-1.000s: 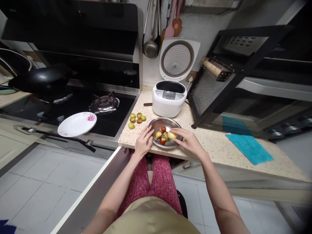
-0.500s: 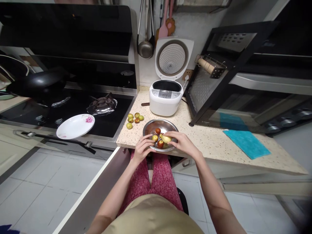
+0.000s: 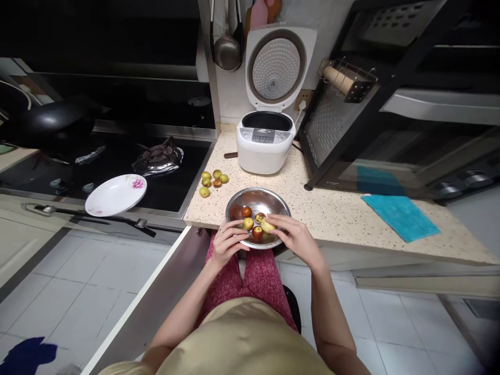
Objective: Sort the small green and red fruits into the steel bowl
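Observation:
A round stainless steel bowl [image 3: 234, 200] sits at the counter's front edge with several red-brown and yellow-green jujubes in it. My left hand [image 3: 226, 243] grips its left front rim, fingers over the inside near a yellow jujube [image 3: 248, 224]. On the bowl's right side my right hand [image 3: 295, 237] is closed, its fingertips pinching a pale yellow-green jujube [image 3: 267, 225] low inside the bowl. A red jujube [image 3: 257, 232] lies between the two hands, and another red one [image 3: 246, 212] rests farther back.
Several loose jujubes [image 3: 213, 179] lie on the counter, left of a white rice cooker [image 3: 261, 153] with its lid up. A white plate [image 3: 115, 195] sits at the black hob's front edge. At right are a turquoise cloth [image 3: 402, 216] and an oven [image 3: 390, 151]. An open cabinet door [image 3: 144, 297] stands left of my legs.
The camera view has tipped down a little. Inside the bowl, the rear red jujube has shifted left and a mottled one shows more clearly. My right hand still pinches the pale jujube.

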`<control>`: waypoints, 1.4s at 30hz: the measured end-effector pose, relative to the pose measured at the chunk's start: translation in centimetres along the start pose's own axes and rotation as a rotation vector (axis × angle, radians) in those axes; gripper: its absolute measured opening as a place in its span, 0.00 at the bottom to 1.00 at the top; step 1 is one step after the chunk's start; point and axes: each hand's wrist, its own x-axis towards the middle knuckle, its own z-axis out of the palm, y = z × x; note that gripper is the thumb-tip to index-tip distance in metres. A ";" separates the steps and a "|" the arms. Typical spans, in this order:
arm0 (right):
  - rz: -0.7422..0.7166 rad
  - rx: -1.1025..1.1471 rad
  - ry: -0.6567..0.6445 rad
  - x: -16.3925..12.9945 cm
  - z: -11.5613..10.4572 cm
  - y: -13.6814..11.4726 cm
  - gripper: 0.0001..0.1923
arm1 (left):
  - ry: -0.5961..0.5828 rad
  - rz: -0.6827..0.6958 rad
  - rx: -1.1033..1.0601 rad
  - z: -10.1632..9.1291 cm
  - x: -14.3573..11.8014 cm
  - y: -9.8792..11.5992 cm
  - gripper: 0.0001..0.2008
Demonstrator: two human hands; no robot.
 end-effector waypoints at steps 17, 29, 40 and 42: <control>-0.325 -0.082 0.218 -2.8 5.0 -3.0 0.18 | -0.035 -0.073 0.169 -1.5 0.5 -0.1 0.23; -0.447 0.075 0.302 -3.2 5.9 -2.4 0.22 | -0.058 -0.462 0.552 -4.9 3.3 -7.8 0.22; -0.425 0.018 0.300 -3.6 6.0 -1.9 0.22 | -0.146 -0.466 0.573 -5.1 3.5 -10.4 0.16; -0.425 0.017 0.300 -3.7 6.1 -1.8 0.22 | -0.135 -0.477 0.558 -5.2 3.6 -10.7 0.16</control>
